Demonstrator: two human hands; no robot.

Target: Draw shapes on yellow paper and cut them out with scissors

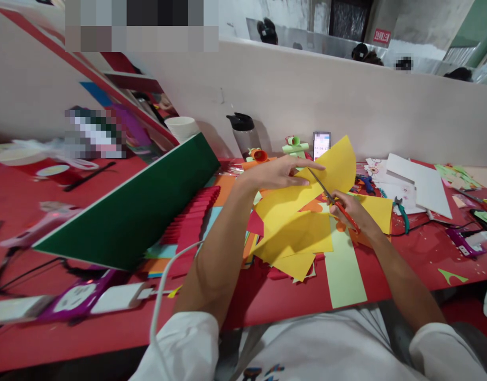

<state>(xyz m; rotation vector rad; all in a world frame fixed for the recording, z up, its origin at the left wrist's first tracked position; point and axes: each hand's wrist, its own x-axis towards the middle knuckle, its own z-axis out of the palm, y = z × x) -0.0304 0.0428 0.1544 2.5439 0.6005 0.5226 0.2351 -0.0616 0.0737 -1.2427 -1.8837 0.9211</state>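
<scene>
My right hand [348,207] is closed round the red handles of a pair of scissors [349,216]. The blades point up and left and lie across a sheet of yellow paper [340,164]. On the left part of that sheet is my left hand [281,172], with the thumb and fingers pinching the paper near the blade tips. More yellow sheets [296,235] lie below on the pile. Under them are a pale green strip [346,270] and red paper scraps. How far the blades are apart is hard to make out.
A dark green board [136,206] leans at the left beside folded red paper [195,217]. A tumbler [245,135], a white cup [182,128] and a phone [321,144] stand along the partition. Teal pliers [402,214] lie to the right. A white cable [159,301] crosses near my left arm.
</scene>
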